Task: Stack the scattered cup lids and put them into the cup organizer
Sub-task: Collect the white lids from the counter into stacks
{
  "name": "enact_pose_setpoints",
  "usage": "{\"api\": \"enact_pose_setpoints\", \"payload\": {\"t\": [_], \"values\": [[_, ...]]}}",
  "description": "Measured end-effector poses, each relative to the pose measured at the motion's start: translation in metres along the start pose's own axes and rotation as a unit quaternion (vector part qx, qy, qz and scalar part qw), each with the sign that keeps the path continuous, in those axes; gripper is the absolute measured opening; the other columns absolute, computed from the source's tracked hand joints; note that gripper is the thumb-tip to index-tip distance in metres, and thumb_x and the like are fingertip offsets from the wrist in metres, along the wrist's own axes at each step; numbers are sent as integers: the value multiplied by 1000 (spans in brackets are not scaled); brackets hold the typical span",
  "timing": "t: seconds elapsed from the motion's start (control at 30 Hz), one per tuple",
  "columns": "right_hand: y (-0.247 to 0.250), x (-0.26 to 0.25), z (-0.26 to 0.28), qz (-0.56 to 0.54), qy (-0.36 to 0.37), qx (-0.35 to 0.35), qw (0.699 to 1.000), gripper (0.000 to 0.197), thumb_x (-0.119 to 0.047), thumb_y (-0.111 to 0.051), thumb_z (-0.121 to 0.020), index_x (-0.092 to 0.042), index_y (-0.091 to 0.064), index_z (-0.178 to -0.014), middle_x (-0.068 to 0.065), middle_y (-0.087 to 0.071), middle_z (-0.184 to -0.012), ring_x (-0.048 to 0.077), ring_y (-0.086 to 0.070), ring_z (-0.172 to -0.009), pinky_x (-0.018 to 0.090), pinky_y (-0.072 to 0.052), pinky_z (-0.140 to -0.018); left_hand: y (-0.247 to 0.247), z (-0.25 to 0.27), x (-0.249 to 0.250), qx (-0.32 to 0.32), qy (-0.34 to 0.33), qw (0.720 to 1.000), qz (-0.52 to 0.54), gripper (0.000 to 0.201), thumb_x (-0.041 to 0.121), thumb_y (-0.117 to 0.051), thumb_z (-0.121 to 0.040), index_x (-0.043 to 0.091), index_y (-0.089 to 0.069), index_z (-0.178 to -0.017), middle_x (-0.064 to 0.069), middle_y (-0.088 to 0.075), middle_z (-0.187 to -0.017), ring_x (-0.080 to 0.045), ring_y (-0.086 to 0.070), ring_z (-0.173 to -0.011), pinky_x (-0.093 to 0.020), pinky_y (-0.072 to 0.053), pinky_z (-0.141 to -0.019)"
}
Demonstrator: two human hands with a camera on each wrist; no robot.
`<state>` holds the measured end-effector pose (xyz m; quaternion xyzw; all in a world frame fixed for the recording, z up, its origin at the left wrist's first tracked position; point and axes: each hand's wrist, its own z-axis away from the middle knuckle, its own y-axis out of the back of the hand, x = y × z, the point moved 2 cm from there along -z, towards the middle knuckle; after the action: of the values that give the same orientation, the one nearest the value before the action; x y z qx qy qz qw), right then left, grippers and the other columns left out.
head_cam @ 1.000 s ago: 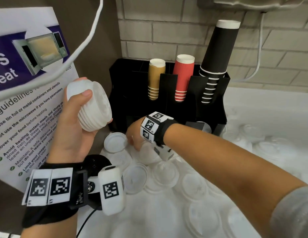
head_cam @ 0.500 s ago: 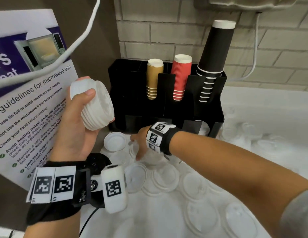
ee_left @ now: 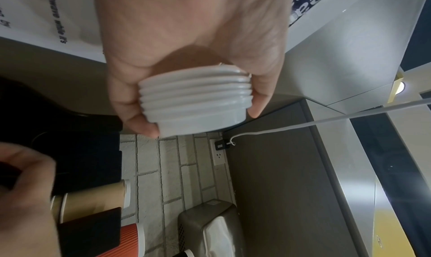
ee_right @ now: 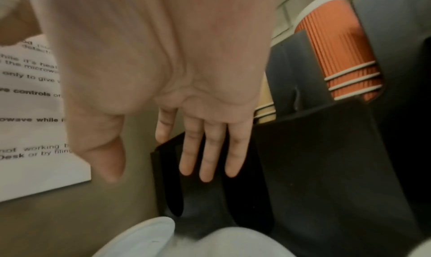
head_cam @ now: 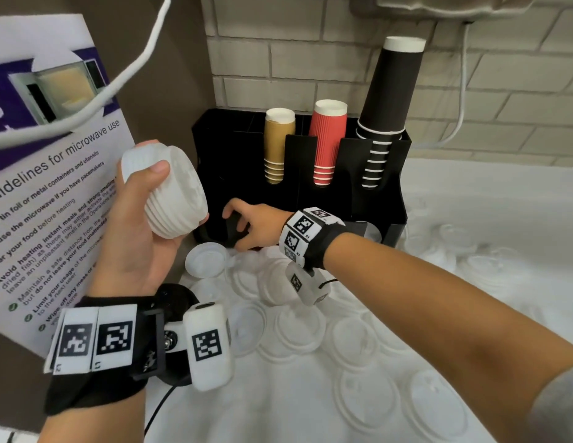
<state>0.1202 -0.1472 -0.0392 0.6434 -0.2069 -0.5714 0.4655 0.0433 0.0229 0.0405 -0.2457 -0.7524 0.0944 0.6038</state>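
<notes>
While my left hand (head_cam: 131,238) grips the ribbed white plastic lid stack (head_cam: 170,193) beside the black plastic cup organizer (head_cam: 387,199), my right hand's (head_cam: 256,227) straight, empty fingers (ee_right: 210,161) reach toward its lower front; tilting could spill lids.

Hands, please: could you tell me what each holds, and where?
The left hand grips the stack of lids around its ribbed sides. The right hand holds nothing.
</notes>
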Motion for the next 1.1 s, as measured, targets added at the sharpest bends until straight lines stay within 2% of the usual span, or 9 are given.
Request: {"api": "enact_pose_setpoints", "payload": {"t": [0.1,0.2,0.27,0.37,0.53,0.67,0.77,0.93,1.1], "values": [[-9,4,4,81,-14,-50,995,65,-35,-72,-81,-21,-42,-136,5,-58,-116,19,-58,-97,24,-45,-74,0,0,0,-6,1,1000,-1,33,32,-51,-80,28,-48,-112,9,-57,-98,-11,-59,-90,-28,-51,-65],[-36,7,-2,190,-39,-143,971,84,-53,-74,-70,-31,-34,-140,-3,-61,-101,16,-61,-78,24,-44,-54,1,1,0,-9,3,1000,2,32,32,-51,-81,28,-48,-112,10,-57,-99,-11,-59,-91,-28,-51,-65],[-52,7,-9,267,-37,-179,946,92,-53,-76,-70,-28,-28,-144,-2,-61,-104,17,-62,-79,25,-44,-54,1,2,0,-9,0,1000,-1,31,32,-51,-81,28,-48,-112,10,-57,-98,-10,-58,-90,-28,-51,-64],[-65,6,-14,351,-19,-139,926,88,-42,-81,-67,-22,-34,-139,5,-61,-106,22,-59,-74,28,-43,-51,2,3,0,-6,1,1000,2,38,32,-54,-78,27,-48,-115,10,-57,-98,-11,-59,-90,-28,-52,-63],[-70,2,-17,355,10,-82,931,95,-37,-82,-57,-16,-37,-139,1,-47,-75,14,-37,-49,20,-30,-40,5,6,0,7,6,1000,9,42,34,-58,-73,29,-50,-115,10,-59,-99,-11,-59,-92,-29,-50,-65],[-47,-9,-16,256,-23,-87,963,95,-50,-78,-54,-25,-34,-135,2,-45,-101,15,-46,-61,23,-36,-43,6,6,0,10,2,1000,8,41,32,-55,-77,27,-48,-118,10,-58,-100,-11,-58,-91,-30,-49,-67],[-14,-20,-3,144,-30,-60,987,92,-47,-80,-56,-30,-33,-133,-1,-37,-106,17,-50,-74,25,-42,-49,5,5,-1,8,-1,1000,10,39,31,-53,-78,27,-48,-116,10,-58,-99,-11,-58,-91,-31,-48,-69],[24,-22,40,76,-49,-56,994,88,-37,-80,-67,-31,-27,-137,5,-44,-114,23,-56,-93,38,-56,-73,0,2,-7,-6,0,1000,17,30,31,-54,-79,31,-52,-109,13,-62,-94,-9,-61,-91,-30,-50,-72],[50,-15,88,-176,-25,72,981,82,-25,-80,-74,-31,-28,-136,5,-43,-131,20,-56,-109,31,-52,-90,-12,1,-22,-25,25,999,5,32,28,-55,-79,32,-51,-111,8,-59,-101,-12,-58,-95,-33,-48,-74]]}}
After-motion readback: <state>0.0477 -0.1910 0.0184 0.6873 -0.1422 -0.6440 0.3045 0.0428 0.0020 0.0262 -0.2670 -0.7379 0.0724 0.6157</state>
